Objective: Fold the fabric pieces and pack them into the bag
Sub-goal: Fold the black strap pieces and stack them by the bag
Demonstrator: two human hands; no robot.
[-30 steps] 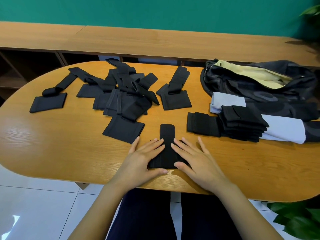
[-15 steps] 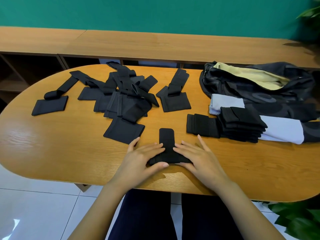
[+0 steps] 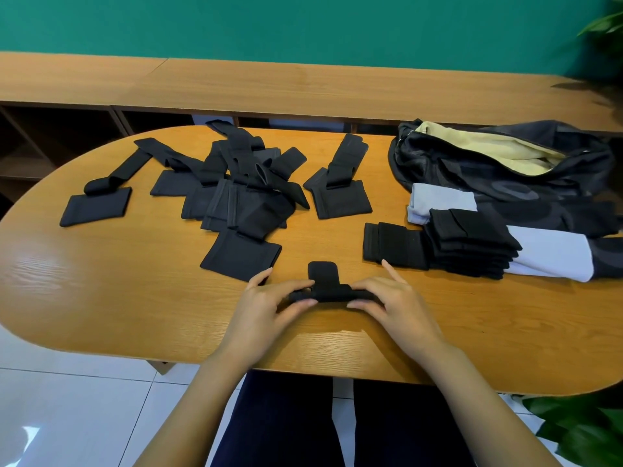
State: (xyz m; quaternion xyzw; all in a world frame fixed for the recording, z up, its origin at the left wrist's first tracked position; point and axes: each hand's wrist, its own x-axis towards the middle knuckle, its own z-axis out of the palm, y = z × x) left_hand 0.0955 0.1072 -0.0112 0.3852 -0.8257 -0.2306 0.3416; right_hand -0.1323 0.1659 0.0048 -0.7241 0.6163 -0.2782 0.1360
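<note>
**Both hands pinching one black piece at the near edge**

My left hand (image 3: 266,308) and right hand (image 3: 397,305) each pinch an end of the black fabric piece (image 3: 328,289) at six o'clock on the oval table (image 3: 101,298), thumbs under, fingers (image 3: 296,286) over, its near edge raised off the wood. Its narrow strap end points toward twelve. At ten to eleven o'clock lies the loose pile of unfolded pieces (image 3: 236,190), one more piece (image 3: 340,193) at twelve. At two o'clock the stack of folded pieces (image 3: 468,244) rests partly on a pale cloth (image 3: 553,254), just beside the dark bag (image 3: 499,163), which lies open, showing yellow lining.
</note>
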